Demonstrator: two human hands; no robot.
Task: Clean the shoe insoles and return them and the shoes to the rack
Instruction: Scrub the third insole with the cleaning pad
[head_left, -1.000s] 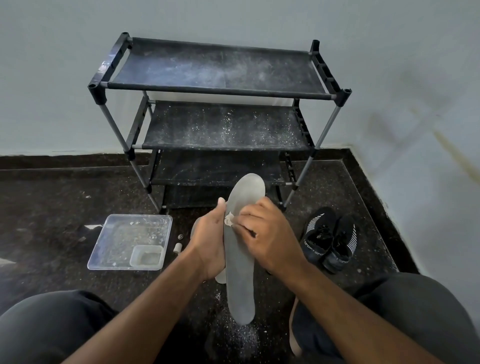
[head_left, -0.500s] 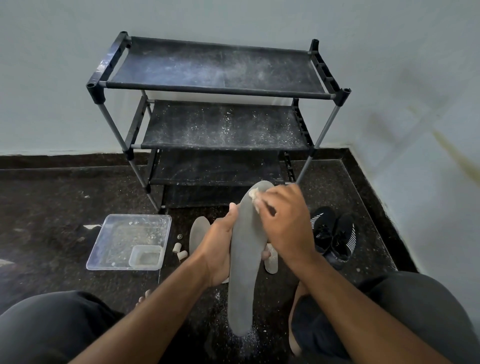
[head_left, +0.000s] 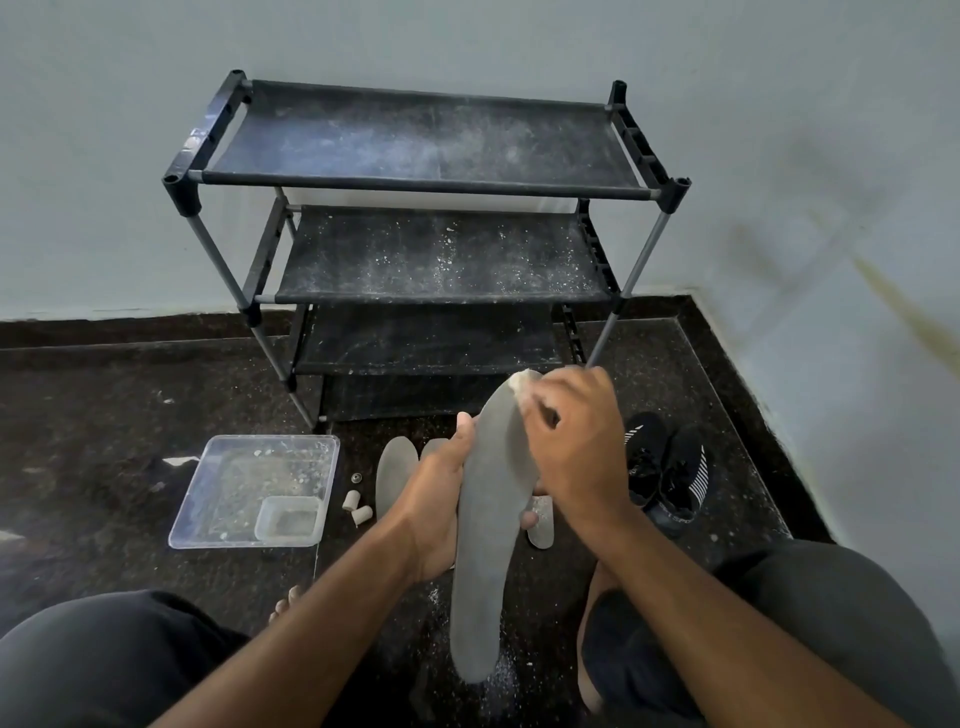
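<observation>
- Scrubbing is the step I judge to be in hand: my left hand (head_left: 441, 499) is wrapped around the middle of the grey insole (head_left: 488, 530), holding it off the floor with its heel end low between my knees.
- My right hand (head_left: 576, 441) is pinched shut on a small pale wad (head_left: 521, 383), pressed to the insole's toe end.
- Another insole (head_left: 394, 475) lies flat on the floor just left of my left hand, and part of a third flat piece (head_left: 541, 522) shows under my right wrist; I can't tell whether either is clean.
- The black shoes (head_left: 665, 467) sit side by side on the floor right of the rack (head_left: 431, 182), not yet put back.
- All rack shelves I can see are bare but dusty.
- A clear tray (head_left: 208, 499) with a small tub sits on the floor to the left.
- Left, I reckon: finish this insole, refit, then shelve everything.
</observation>
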